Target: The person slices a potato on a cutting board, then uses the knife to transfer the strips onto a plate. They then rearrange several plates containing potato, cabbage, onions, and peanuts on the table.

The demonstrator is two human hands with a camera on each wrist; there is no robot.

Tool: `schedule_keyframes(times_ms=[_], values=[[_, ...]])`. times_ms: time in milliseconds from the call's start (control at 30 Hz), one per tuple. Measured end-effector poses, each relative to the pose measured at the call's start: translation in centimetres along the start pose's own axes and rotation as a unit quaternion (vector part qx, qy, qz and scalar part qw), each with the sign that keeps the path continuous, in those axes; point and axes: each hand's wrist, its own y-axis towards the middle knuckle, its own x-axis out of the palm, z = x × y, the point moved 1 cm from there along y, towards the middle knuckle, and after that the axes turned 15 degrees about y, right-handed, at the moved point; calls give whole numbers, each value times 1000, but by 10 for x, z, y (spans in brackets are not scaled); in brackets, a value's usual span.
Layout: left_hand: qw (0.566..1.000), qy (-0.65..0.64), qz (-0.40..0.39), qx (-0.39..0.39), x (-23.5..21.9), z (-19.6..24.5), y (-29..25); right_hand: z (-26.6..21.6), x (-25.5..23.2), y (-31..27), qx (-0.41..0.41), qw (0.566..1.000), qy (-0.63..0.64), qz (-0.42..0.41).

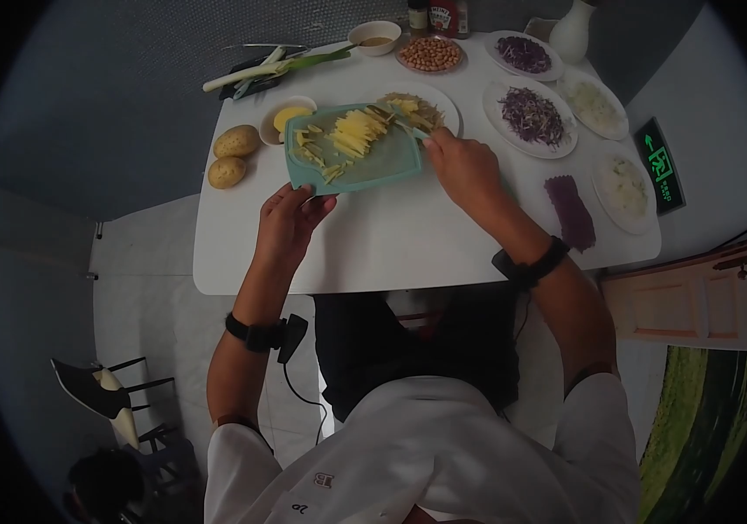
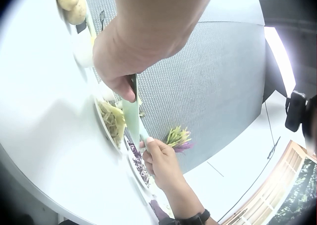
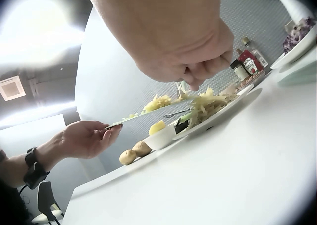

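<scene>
My left hand [image 1: 288, 223] grips the near-left corner of a green cutting board [image 1: 387, 170], thumb on top, raised above the table. Yellow potato strips [image 1: 358, 133] lie heaped mid-board, with loose pieces at its left. In my right hand [image 1: 468, 173] is a knife [image 1: 413, 131] with a pale green handle, its blade across the board's far-right edge; part of it is hidden. Beyond that edge a white plate [image 1: 452, 106] bears shredded potato [image 1: 426, 112]. From the right wrist view the board [image 3: 148, 113] slopes, its far edge right at the shreds [image 3: 210, 106].
Two whole potatoes [image 1: 236, 141] and a bowl with yellow potato [image 1: 290, 115] stand left. Behind are leeks [image 1: 277, 67], a sauce bowl [image 1: 374, 37] and a peanut plate [image 1: 430, 54]. Plates of shredded purple cabbage [image 1: 531, 118], pale shreds [image 1: 625, 188] and a purple cloth [image 1: 570, 212] lie right.
</scene>
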Motion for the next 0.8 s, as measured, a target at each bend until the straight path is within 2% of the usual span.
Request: schedule_keyframes(times_ms=[567, 633, 800], values=[[1000, -1, 2, -4, -1, 1, 3, 25, -1, 17, 27, 999, -26, 26], [1000, -9, 21, -7, 2, 3, 3, 17, -6, 12, -15, 999, 6, 32], [1000, -13, 16, -6, 1, 1, 5, -8, -11, -1, -51, 999, 18, -5]])
